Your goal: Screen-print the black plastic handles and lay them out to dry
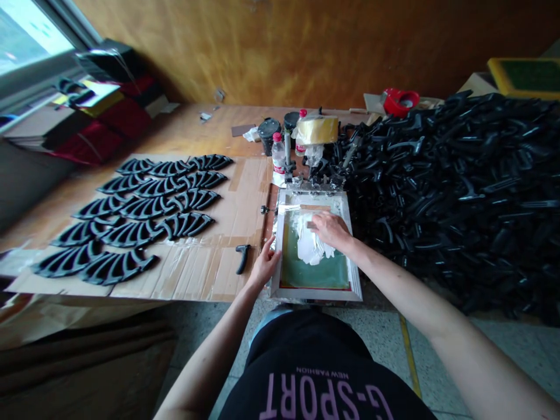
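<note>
Two hands working the screen-printing frame (pixel 315 295): right hand (pixel 331 230), grip unclear, pressing white ink (pixel 308 245); left hand (pixel 265 265), open, bracing its rim (pixel 275 262)

Pressing right hand (pixel 332 231) onto white ink (pixel 308 245) on green mesh (pixel 315 271) of screen-printing frame (pixel 315 294); touching frame's left edge with left hand (pixel 265 265); heaped black plastic parts (pixel 437 192) lying at 3 o'clock, rows of black parts (pixel 157 198) lying on cardboard (pixel 196 268) at 9 o'clock.

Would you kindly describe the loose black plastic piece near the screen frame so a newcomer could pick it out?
Find the screen-printing frame under the person's right hand. Left of it, on the taped cardboard sheet, lies a single black plastic piece, unlike the neat rows further left.
</note>
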Demonstrator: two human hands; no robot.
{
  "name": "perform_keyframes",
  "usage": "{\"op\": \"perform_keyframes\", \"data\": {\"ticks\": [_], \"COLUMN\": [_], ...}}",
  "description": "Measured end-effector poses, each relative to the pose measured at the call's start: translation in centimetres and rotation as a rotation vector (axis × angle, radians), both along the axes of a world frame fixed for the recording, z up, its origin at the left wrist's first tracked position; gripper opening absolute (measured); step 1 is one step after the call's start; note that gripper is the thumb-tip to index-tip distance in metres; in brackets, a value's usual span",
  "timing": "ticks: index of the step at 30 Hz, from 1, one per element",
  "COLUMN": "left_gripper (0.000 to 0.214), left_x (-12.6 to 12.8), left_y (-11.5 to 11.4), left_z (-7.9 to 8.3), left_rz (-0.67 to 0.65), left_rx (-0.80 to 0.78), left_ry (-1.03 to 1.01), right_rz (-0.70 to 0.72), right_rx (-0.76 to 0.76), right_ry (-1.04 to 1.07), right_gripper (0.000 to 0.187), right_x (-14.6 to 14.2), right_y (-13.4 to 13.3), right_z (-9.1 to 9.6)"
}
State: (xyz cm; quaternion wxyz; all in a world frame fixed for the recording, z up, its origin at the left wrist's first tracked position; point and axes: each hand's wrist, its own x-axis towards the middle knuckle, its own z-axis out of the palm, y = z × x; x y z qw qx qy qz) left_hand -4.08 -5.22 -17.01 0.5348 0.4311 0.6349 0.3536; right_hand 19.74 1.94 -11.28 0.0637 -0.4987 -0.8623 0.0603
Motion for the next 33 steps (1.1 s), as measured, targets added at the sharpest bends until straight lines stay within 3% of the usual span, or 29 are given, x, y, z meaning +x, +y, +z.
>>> {"op": "perform_keyframes", "data": {"ticks": [3, 6, 11, 14, 16, 18, 21, 23, 26, 29, 31, 33], "left_gripper": [0.067, 0.068, 0.072, 0.074, 0.074, 0.076, 0.077, 0.068, 0.056, 0.051, 0.048, 0.049], "left_x": [0.0, 0.1, 0.1, 0.1, 0.1, 0.0, -0.5, -0.8, -0.7, 0.4, 1.4, 2.2], "left_y": [-0.1, -0.2, -0.2, -0.2, -0.2, -0.3, -0.2, 0.0, 1.1, 3.5, 5.6, 7.2], "left_z": [-0.1, -0.1, 0.1, 0.2, 0.5, 1.2, 3.4, 5.6, 8.8, 11.7, 13.4, 14.5], "left_rz": [0.004, 0.016, 0.019, 0.011, 0.010, 0.002, -0.016, -0.011, 0.009, 0.084, 0.125, 0.122], "left_rx": [-0.004, -0.001, -0.004, -0.003, -0.012, -0.027, -0.011, 0.037, 0.136, 0.350, 0.458, 0.465], "left_ry": [0.005, -0.014, -0.055, -0.067, -0.084, -0.125, -0.152, -0.135, -0.173, -0.283, -0.332, -0.363], "right_rz": [0.272, 0.474, 0.288, 0.345, 0.342, 0.238, 0.008, -0.153, -0.421, -0.619, -0.611, -0.503], "right_rx": [0.044, 0.027, 0.139, 0.137, 0.083, 0.058, 0.093, 0.135, 0.172, 0.136, 0.067, -0.012], "right_ry": [-0.064, -0.050, 0.009, 0.017, 0.028, 0.066, 0.108, 0.120, 0.217, 0.281, 0.266, 0.229], "right_gripper": [0.022, 0.017, 0.020, 0.023, 0.017, 0.014, 0.040, 0.054, 0.047, 0.040, 0.040, 0.038], "right_x": [1.3, 2.2, 1.9, 1.6, 1.3, 0.7, 0.5, 1.9, 6.6, 11.0, 11.7, 10.4], "right_y": [-3.6, -5.1, -5.4, -6.5, -6.3, -4.6, -0.1, 2.9, 5.6, 5.1, 3.2, 0.8], "right_z": [-0.2, 0.3, -0.8, -1.4, -0.8, 0.6, 3.5, 5.3, 6.5, 4.9, 2.4, -0.7]}}
